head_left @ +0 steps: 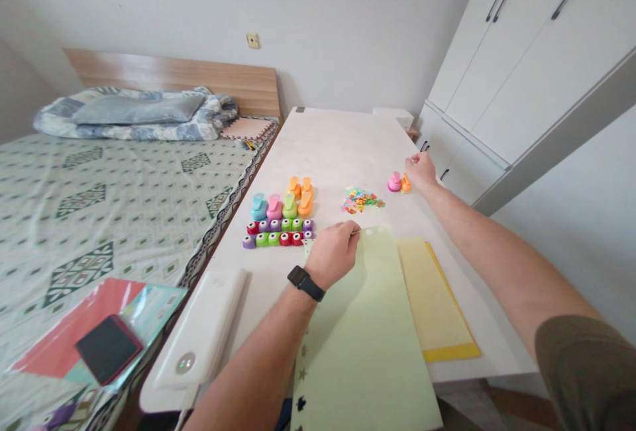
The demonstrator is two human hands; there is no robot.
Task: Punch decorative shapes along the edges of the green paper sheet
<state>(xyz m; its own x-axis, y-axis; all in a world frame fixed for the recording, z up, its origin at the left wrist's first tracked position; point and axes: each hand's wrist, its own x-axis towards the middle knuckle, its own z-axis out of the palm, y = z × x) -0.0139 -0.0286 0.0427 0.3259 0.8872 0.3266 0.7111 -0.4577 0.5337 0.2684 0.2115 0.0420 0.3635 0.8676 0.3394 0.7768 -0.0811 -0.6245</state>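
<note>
My left hand (334, 253), with a dark watch on its wrist, pinches the top edge of a pale green sheet of paper (368, 325). Star and leaf shapes are cut out along the sheet's left edge, and a small hole shows near its top. At the table's right edge my right hand (422, 169) is closed, fingertips together; what they hold, if anything, is hidden. Just left of it stand a pink craft punch (394, 182) and an orange craft punch (405, 183). Small colourful paper cutouts (362, 200) lie in a pile between my hands.
Larger craft punches (274, 207) and rows of small ones (279, 226) stand left of the cutouts. Yellow paper (437, 298) lies right of the green sheet. A white device (201, 328) sits at the table's left edge. A bed (139, 199) adjoins, holding a phone (109, 349).
</note>
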